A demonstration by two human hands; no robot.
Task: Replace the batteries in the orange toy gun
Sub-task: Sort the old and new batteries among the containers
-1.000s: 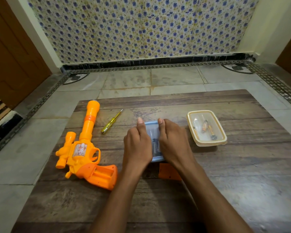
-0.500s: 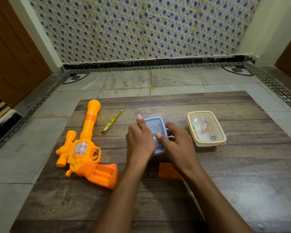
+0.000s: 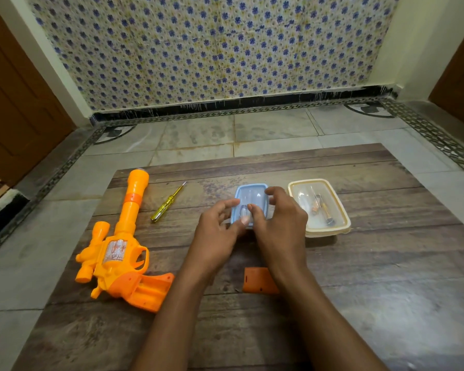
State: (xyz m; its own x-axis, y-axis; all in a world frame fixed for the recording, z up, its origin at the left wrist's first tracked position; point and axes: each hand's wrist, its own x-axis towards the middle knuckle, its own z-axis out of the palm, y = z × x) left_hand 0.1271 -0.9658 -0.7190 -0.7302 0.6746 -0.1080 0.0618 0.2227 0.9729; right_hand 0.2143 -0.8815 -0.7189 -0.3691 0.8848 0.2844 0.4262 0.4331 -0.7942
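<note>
The orange toy gun (image 3: 118, 250) lies on the left of the wooden table (image 3: 386, 290), barrel pointing away, and its grip shows an open battery bay (image 3: 148, 290). The orange battery cover (image 3: 259, 281) lies loose near my right wrist. A small blue lidded box (image 3: 252, 194) sits mid-table, with a battery dimly visible through its lid. My left hand (image 3: 217, 236) grips the box's near left corner between fingers and thumb. My right hand (image 3: 281, 226) curls over the right side, thumb on the lid.
A yellow-handled screwdriver (image 3: 168, 203) lies between the gun barrel and the blue box. A cream-rimmed lidded container (image 3: 319, 207) holding small items stands right of the box. Tiled floor surrounds the low table; a patterned wall is behind.
Both hands were flat against the blue box's sides. My right hand has since shifted over the lid with the thumb on top, and my left fingers have spread at the left corner.
</note>
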